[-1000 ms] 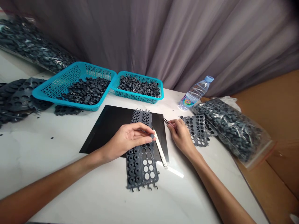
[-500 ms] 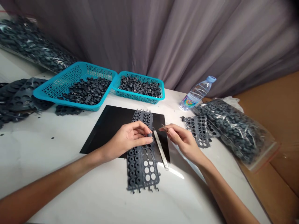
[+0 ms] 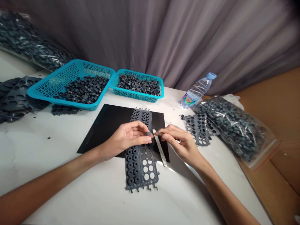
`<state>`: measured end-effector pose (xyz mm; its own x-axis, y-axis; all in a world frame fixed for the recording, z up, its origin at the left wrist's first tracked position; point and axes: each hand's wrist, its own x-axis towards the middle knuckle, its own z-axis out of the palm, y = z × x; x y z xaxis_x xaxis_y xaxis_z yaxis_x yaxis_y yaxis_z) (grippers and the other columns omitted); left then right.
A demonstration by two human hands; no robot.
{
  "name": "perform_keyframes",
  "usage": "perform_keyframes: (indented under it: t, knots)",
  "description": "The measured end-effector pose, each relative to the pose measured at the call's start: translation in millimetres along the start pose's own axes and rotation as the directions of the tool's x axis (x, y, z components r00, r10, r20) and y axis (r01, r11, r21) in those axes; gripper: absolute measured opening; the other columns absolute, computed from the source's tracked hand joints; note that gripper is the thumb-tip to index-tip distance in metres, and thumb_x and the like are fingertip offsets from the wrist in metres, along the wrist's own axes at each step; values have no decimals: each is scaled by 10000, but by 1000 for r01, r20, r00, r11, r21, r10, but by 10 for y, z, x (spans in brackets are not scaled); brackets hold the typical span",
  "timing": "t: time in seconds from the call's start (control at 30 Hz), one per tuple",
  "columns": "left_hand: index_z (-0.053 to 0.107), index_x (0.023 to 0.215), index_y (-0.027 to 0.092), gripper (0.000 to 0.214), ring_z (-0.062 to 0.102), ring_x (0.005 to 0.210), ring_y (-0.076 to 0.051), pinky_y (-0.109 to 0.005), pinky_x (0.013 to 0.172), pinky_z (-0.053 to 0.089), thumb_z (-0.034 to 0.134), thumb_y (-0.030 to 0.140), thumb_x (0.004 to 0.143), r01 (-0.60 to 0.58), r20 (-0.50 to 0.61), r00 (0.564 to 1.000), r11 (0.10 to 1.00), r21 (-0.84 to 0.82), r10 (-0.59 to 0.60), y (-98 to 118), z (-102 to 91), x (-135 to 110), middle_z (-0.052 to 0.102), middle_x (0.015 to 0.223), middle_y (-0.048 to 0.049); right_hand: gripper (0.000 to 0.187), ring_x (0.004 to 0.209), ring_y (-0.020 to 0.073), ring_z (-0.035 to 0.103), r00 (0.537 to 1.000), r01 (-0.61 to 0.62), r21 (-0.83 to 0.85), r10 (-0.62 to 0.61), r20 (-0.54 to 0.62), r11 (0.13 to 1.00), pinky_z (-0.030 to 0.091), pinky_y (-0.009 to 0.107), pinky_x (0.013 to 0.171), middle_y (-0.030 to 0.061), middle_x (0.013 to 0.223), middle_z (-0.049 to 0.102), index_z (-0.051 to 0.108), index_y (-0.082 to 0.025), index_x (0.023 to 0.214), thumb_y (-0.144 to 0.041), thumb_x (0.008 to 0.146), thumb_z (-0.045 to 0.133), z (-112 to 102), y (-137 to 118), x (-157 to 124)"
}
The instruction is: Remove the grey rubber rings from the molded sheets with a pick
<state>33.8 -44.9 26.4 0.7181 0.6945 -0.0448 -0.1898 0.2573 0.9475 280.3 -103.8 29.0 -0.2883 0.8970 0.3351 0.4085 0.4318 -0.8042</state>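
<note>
A grey rubber sheet (image 3: 140, 156) full of small rings and punched-out holes lies lengthwise on a black mat (image 3: 110, 125). My left hand (image 3: 128, 137) rests on that sheet and pinches one small grey rubber ring (image 3: 148, 133) between thumb and fingertips. My right hand (image 3: 180, 142) is closed on thin tweezers (image 3: 157, 133), whose tip sits right beside the ring. A flat metal strip (image 3: 160, 150) lies on the mat between both hands.
Two turquoise baskets (image 3: 67, 78) (image 3: 138, 93) of loose rings stand behind the mat. A second punched sheet (image 3: 198, 128), a clear bag of rings (image 3: 234, 128) and a water bottle (image 3: 197, 90) lie to the right. More sheets (image 3: 14, 97) and a bag (image 3: 30, 47) are at left.
My right hand has moved left from the second sheet to the ring in my left hand, bringing the tweezers up to it. My left hand has hardly shifted.
</note>
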Motion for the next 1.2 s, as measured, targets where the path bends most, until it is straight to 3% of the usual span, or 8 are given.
perform_keyframes:
  t: [0.27, 0.6, 1.2]
  knots:
    - [665, 1003, 136, 247, 725, 900, -135, -233, 833, 556, 826, 288, 893, 8, 7, 1000, 999, 45, -8, 18, 16, 0, 747, 1016, -75, 229, 892, 185, 647, 999, 42, -53, -42, 0, 998, 485, 356, 842, 42, 1014, 764, 794, -273, 1172, -257, 1059, 595, 4, -15, 7]
    - [676, 1007, 138, 203, 738, 905, -135, -228, 841, 560, 811, 250, 904, 2, 34, 999, 999, 41, -3, 23, 9, 1, 758, 971, -61, 268, 883, 180, 642, 998, 43, -64, -40, 48, 997, 481, 354, 840, 39, 1026, 756, 776, -302, 1248, -256, 1069, 582, 0, -38, -6]
    - [684, 986, 144, 207, 746, 907, -172, -268, 844, 558, 821, 261, 885, 26, 48, 998, 999, 37, -27, 16, 14, -11, 770, 924, -69, 275, 889, 183, 638, 996, 65, -76, -61, 61, 995, 488, 348, 831, 42, 1022, 756, 762, -294, 1278, -258, 1063, 594, -2, -29, 1]
